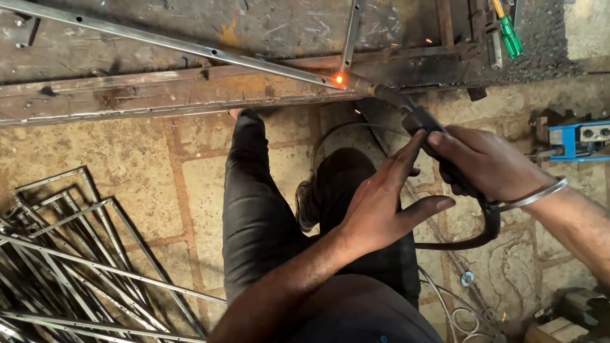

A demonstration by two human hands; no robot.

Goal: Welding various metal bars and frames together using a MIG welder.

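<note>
My right hand [486,162] grips the black handle of a welding torch [416,117], whose tip points up-left at a glowing orange spot [339,79]. That spot sits where a long thin metal bar [190,46] meets a short upright metal strip [351,32] on the rusty work table [127,89]. My left hand [381,203] is open, its fingers stretched toward the torch and touching its underside near my right hand. A black cable [473,238] loops down from the torch handle. A metal bangle [537,195] circles my right wrist.
Welded thin metal frames [70,267] lie stacked on the stone floor at lower left. A green-handled screwdriver [508,35] lies on the table at top right. A blue tool [575,141] sits at the right edge. My legs in dark trousers [260,216] stand below the table.
</note>
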